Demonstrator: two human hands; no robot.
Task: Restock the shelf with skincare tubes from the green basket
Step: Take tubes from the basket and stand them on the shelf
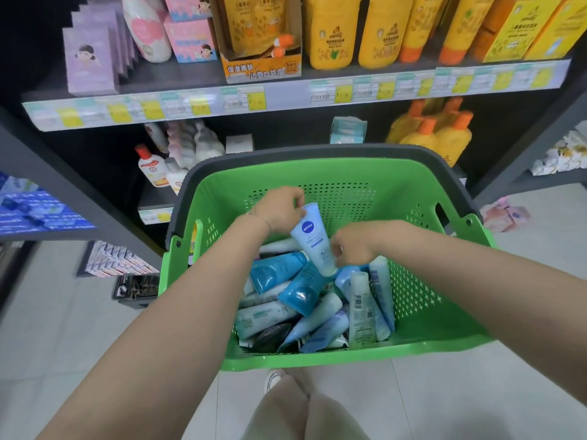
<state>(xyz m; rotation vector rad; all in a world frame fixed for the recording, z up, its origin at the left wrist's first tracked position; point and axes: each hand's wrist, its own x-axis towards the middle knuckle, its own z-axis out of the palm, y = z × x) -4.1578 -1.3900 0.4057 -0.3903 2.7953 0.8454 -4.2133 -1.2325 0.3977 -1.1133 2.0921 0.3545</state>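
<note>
At the left edge of the frame, blue boxes (38,208) sit on a side shelf. Upper left, purple cartons (90,63) stand on the dark shelf (286,95) above yellow price tags too blurred to read. Left of centre, the left hand (279,211) reaches into the green basket (444,312) with its wrist bent, fingers clamped on the crimped top of a pale blue tube (313,238) marked NIVEA. The tube's long axis runs from upper left down to lower right, cap lowest, over the heap of blue and white tubes (305,300). The right hand (354,247) pinches its lower end, fingers closed. Upper right, yellow bottles (330,33) line the shelf.
</note>
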